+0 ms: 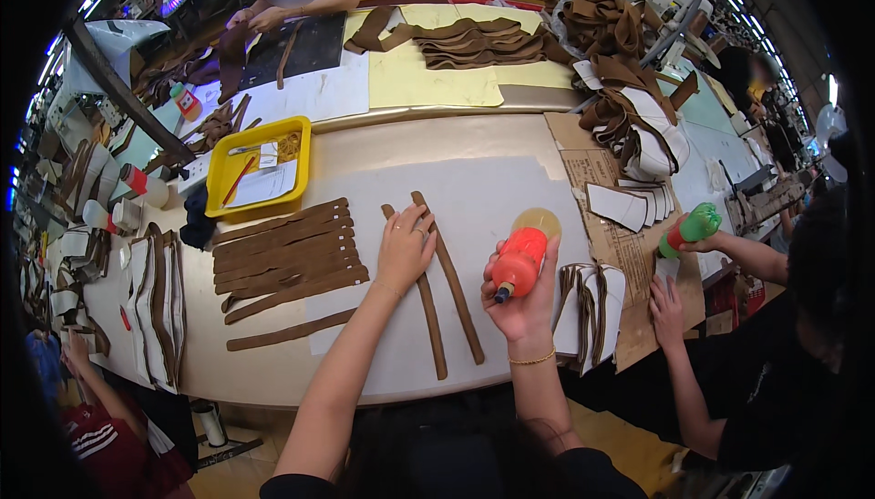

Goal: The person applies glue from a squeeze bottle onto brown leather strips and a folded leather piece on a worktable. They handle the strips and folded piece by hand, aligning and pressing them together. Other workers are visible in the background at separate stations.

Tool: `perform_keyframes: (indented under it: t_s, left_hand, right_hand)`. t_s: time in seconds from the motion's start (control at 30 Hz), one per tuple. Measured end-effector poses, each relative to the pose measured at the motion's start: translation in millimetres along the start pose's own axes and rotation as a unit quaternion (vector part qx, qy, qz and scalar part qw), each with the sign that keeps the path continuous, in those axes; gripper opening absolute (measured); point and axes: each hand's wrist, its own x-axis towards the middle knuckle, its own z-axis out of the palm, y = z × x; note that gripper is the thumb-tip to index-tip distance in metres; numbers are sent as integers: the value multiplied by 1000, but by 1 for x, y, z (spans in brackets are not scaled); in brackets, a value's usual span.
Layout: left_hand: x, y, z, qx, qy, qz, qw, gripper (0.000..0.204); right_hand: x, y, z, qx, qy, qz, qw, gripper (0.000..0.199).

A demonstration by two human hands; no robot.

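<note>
Pressing flat on the sheet, the left hand (404,248) is laid open over the upper ends of two long brown strips (444,285), holding them down without gripping. A red squeeze bottle (517,264) is clasped in the right hand (526,303), nozzle tilted down toward the strips but not yet touching them. No glue line can be made out on this pair, so they are judged untreated. To the left, a row of brown strips (287,253) is laid side by side on the white sheet (497,194); whether those are coated cannot be told. At the right, another person's hand (700,242) is closed round a green bottle (693,227).
</note>
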Motion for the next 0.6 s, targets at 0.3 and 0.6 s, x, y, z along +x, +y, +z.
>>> perform_keyframes:
  t_s: [0.3,0.6]
  left_hand:
    - [7,-1,-3,-12,13,-2,1000,31]
    - [6,-1,-3,-2,21,0,1000,31]
  right_hand:
    - [-6,3,21,-133,-25,-128,983,65]
    - [-13,-21,12,-535,-94,-409,733,50]
